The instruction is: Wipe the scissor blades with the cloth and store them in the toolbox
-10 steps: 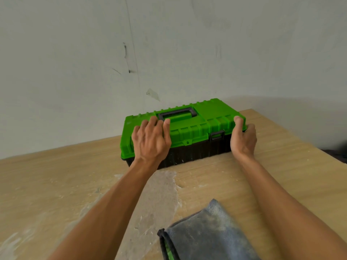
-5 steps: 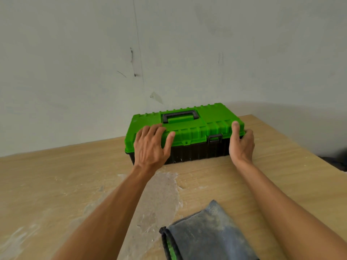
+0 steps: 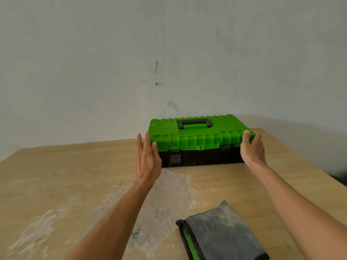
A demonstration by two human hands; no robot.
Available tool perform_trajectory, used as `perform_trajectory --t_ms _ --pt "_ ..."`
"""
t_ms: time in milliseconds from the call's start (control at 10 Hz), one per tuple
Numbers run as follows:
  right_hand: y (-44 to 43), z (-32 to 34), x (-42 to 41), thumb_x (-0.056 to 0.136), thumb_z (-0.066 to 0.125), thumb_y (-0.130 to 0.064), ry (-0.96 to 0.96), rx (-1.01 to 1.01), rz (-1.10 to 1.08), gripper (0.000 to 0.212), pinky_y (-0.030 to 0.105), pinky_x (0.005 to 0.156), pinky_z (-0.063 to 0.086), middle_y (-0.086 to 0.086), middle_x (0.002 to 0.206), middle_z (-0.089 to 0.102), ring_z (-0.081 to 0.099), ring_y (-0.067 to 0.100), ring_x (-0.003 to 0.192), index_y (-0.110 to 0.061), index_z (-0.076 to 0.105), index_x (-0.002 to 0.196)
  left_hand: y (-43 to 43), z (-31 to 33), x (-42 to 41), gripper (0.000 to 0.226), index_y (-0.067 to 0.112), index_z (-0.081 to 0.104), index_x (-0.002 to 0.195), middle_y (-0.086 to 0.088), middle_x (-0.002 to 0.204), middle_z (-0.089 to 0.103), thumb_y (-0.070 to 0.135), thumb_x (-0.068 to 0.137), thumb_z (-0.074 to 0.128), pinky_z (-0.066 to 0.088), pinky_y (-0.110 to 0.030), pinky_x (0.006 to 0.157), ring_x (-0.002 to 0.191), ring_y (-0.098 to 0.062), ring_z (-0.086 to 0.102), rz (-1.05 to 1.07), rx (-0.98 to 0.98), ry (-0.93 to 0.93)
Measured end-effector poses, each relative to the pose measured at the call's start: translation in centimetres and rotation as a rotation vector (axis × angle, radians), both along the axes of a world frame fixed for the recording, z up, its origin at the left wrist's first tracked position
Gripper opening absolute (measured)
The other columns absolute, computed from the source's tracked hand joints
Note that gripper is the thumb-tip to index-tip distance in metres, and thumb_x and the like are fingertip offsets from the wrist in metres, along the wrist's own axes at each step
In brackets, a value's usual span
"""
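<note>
1. Toolbox (image 3: 199,136): green lid down on black base, at the far side of the table (image 3: 65,175); contents hidden.
2. Left hand (image 3: 147,162): fingers straight, slightly spread, just beside the box's left end; contact unclear.
3. Right hand (image 3: 252,149): curled round the lid's right corner, thumb on top.
4. Cloth (image 3: 221,231): folded, grey, at the near edge, well apart from the box.

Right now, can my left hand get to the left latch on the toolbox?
Probably yes: the left hand is open right beside the latch, with nothing visible between them.
</note>
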State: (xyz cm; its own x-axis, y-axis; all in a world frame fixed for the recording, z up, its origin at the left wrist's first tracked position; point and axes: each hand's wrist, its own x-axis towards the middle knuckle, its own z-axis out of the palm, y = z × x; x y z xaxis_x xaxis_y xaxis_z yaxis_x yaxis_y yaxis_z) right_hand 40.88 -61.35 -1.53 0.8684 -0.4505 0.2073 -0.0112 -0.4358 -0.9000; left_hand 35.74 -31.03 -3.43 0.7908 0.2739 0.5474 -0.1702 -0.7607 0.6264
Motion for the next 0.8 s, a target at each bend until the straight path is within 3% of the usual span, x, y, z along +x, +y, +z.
perform_trajectory --t_ms 100,200,300,400,600,800 --pt "0.2 0.5 -0.9 0.112 0.028 -0.043 -0.029 -0.073 0.017 0.055 0.048 0.115 0.035 0.018 0.164 0.030 0.043 0.038 0.143 -0.018 0.025 0.162 -0.2 0.5 -0.4 0.055 0.016 0.010 0.159 -0.024 0.138 0.049 0.027 0.108 0.027 0.045 -0.044 0.096 0.120 -0.037 0.051 -0.034 -0.086 0.070" --pt "0.2 0.8 -1.5 0.112 0.024 -0.046 0.008 -0.212 0.102 0.057 0.052 0.117 0.033 0.015 0.167 0.022 0.039 0.039 0.147 -0.025 0.017 0.165 0.3 1.2 -0.6 0.057 0.010 0.004 0.158 -0.024 0.152 0.036 0.023 0.108 0.026 0.037 -0.046 0.111 0.136 -0.039 0.040 -0.099 -0.074 0.149" --pt "-0.3 1.0 -1.9 0.110 0.021 -0.053 0.122 -0.329 0.197 0.062 0.057 0.123 0.026 0.013 0.172 0.009 0.022 0.040 0.156 -0.029 0.009 0.166 1.2 1.9 -1.1 0.059 0.005 -0.002 0.157 -0.018 0.165 0.012 0.021 0.107 0.025 0.022 -0.036 0.118 0.150 -0.032 0.019 -0.172 0.001 0.245" --pt "-0.9 1.8 -2.4 0.110 0.021 -0.056 0.226 -0.460 0.226 0.068 0.060 0.127 0.012 0.014 0.174 -0.005 -0.002 0.037 0.161 -0.025 0.001 0.167 1.9 2.8 -1.5 0.061 0.005 -0.007 0.156 -0.018 0.166 0.003 0.024 0.107 0.024 0.015 -0.040 0.123 0.153 -0.030 0.009 -0.206 0.079 0.373" --pt "0.1 4.8 -4.5 0.109 0.022 -0.058 0.265 -0.568 0.208 0.071 0.059 0.127 0.010 0.015 0.175 -0.008 -0.005 0.039 0.161 -0.022 0.003 0.167 1.8 5.4 -3.7 0.063 0.005 -0.004 0.157 -0.020 0.165 0.002 0.031 0.107 0.025 0.012 -0.044 0.122 0.153 -0.031 0.005 -0.203 0.156 0.474" --pt "4.8 8.4 -7.2 0.109 0.021 -0.058 0.171 -0.564 0.311 0.070 0.060 0.129 0.008 0.012 0.175 -0.005 -0.006 0.036 0.161 -0.022 0.006 0.167 3.9 9.0 -7.0 0.062 0.009 0.004 0.158 -0.017 0.166 0.008 0.036 0.107 0.027 0.014 -0.044 0.122 0.153 -0.027 0.008 -0.162 0.225 0.394"
